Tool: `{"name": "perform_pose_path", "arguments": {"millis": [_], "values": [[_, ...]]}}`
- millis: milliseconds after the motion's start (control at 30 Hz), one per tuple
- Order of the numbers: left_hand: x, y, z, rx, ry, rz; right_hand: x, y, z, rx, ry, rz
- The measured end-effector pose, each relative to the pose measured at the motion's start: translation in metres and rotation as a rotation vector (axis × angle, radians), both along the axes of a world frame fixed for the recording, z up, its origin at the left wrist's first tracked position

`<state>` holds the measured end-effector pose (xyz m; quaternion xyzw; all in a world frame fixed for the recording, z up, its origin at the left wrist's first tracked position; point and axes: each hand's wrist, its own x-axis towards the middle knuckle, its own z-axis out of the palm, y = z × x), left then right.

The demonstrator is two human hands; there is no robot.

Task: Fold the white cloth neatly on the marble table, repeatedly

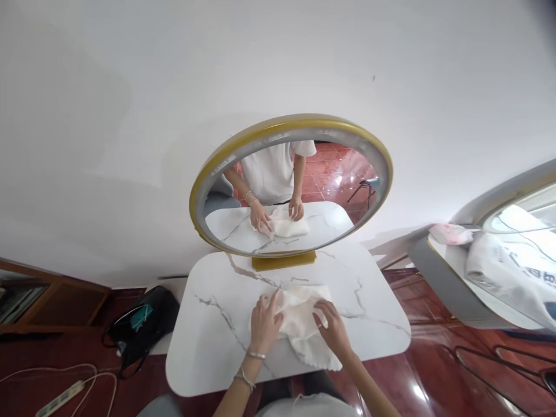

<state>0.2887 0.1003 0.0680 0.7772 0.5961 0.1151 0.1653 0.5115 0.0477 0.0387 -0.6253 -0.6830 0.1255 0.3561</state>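
One white cloth (303,327), partly spread on a marbled bench (204,353).
Left hand (266,321): at the cloth's left side, grip loose, fingers parted. Right hand (332,329): fingers curved at its right side; whether pinching, cannot tell. Progress, as judged: cloth laid out, hands placed; creases and uneven edges remain.
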Motion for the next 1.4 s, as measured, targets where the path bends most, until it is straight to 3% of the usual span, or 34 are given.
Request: {"name": "perform_pose_path", "arguments": {"millis": [67, 133, 300, 400, 500, 867, 1067, 1200, 1400], "values": [[0.004, 0.008, 0.009, -0.015, -0.016, -0.097, 0.021, -0.009, -0.004, 0.046, 0.001, -0.15], [0.011, 0.017, 0.022, 0.008, -0.043, -0.212, 0.037, -0.011, -0.007, 0.049, 0.002, -0.201], [0.061, 0.038, 0.048, -0.015, -0.12, -0.416, 0.051, 0.001, -0.005, -0.032, -0.009, -0.026], [0.095, 0.05, 0.047, -0.095, -0.069, -0.478, 0.047, 0.004, -0.005, -0.066, 0.02, 0.008], [0.112, 0.058, 0.038, -0.163, 0.005, -0.484, 0.041, 0.0, -0.009, -0.086, 0.056, 0.012], [0.12, 0.044, 0.027, -0.213, 0.123, -0.495, 0.037, -0.012, -0.023, 0.022, 0.089, -0.12], [0.133, 0.039, 0.025, -0.218, 0.095, -0.515, 0.037, -0.013, -0.024, 0.006, 0.287, -0.145], [0.128, 0.041, 0.03, -0.238, 0.028, -0.518, 0.039, -0.008, -0.015, -0.041, 0.401, -0.181], [0.124, 0.049, 0.045, -0.299, -0.074, -0.605, 0.049, 0.007, 0.015, -0.136, 0.536, -0.179]]}}
